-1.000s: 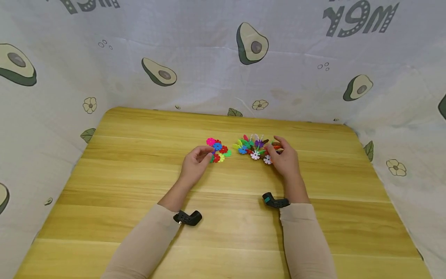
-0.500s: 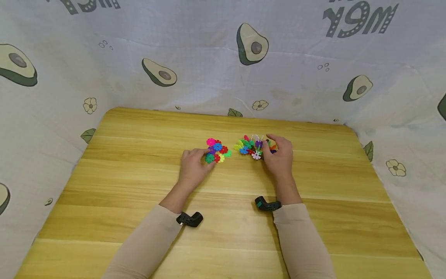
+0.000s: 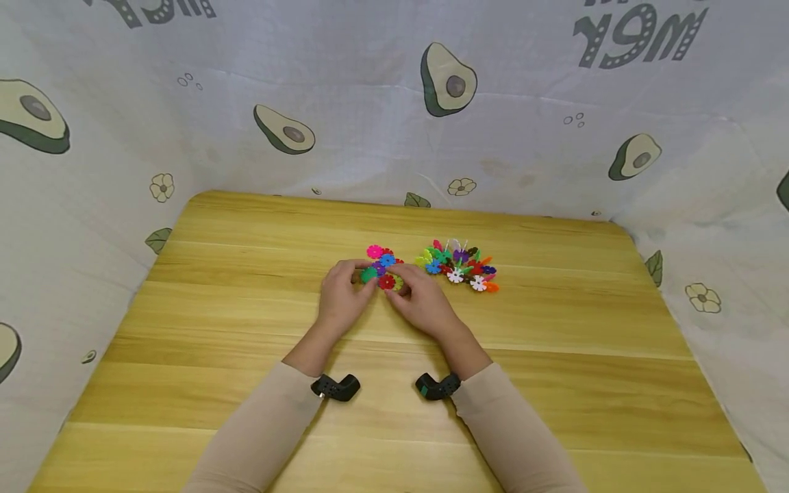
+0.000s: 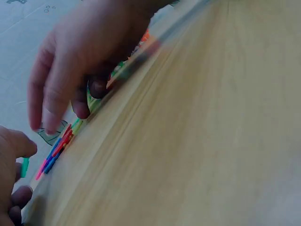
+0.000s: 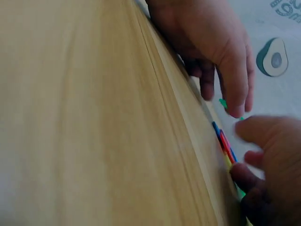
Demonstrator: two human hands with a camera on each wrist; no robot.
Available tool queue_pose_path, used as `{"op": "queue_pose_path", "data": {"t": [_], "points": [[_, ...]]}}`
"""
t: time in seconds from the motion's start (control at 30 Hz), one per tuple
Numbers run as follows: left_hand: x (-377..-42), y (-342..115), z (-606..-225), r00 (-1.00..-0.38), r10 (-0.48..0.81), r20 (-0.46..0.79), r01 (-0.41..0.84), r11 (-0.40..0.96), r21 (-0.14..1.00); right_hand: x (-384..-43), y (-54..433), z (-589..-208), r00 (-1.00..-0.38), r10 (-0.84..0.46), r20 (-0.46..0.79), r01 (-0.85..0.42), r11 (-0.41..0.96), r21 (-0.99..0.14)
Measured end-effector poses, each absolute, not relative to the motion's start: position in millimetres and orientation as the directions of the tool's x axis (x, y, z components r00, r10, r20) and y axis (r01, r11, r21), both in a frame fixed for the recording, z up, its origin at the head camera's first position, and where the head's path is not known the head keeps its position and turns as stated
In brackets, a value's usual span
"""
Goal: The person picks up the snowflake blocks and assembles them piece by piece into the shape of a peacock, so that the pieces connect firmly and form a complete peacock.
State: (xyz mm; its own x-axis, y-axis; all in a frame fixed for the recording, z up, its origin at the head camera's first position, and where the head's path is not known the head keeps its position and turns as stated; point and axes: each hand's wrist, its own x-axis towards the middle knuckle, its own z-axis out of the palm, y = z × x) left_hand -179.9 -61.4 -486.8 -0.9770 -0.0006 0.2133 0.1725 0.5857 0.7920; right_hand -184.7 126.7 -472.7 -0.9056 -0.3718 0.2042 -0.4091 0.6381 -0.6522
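In the head view my left hand (image 3: 344, 294) is at the left side of a small pile of flower-shaped plastic snowflake discs. Its thumb and fingers pinch a green snowflake disc (image 3: 369, 274), seen edge-on as a green disc (image 4: 25, 167) in the left wrist view. My right hand (image 3: 425, 301) hovers at the pile's right side, thumb and fingers apart, holding nothing visible. Between the hands lie a red disc (image 3: 386, 281), a blue disc (image 3: 387, 260) and a pink disc (image 3: 374, 251). The right hand covers part of the pile.
To the right stands a joined cluster of many-coloured snowflake discs (image 3: 456, 263), with white discs at its front. The wooden table (image 3: 246, 274) reaches back to a hanging cloth (image 3: 357, 82) printed with avocados. Each wrist wears a black camera, such as the left camera (image 3: 335, 388).
My right hand has left the cluster and moved left to the loose pile. My left hand has closed on the green disc at the pile's left edge.
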Motion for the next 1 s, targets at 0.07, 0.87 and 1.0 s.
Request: {"op": "queue_pose_path", "data": {"t": [0.07, 0.87, 1.0], "points": [[-180, -61, -486, -0.976, -0.023, 0.215, 0.173, 0.513, 0.841, -184, 125, -475, -0.903, -0.39, 0.178, -0.412, 0.675, -0.612], [-181, -64, -484, -0.994, 0.053, 0.1, 0.11, 0.249, 0.962, -184, 128, -487, -0.937, -0.201, 0.286, -0.349, 0.555, -0.755], [-180, -64, -484, -0.992, 0.065, 0.107, 0.12, 0.254, 0.96, -185, 128, -489, -0.916, -0.208, 0.343, -0.399, 0.56, -0.726]]}}
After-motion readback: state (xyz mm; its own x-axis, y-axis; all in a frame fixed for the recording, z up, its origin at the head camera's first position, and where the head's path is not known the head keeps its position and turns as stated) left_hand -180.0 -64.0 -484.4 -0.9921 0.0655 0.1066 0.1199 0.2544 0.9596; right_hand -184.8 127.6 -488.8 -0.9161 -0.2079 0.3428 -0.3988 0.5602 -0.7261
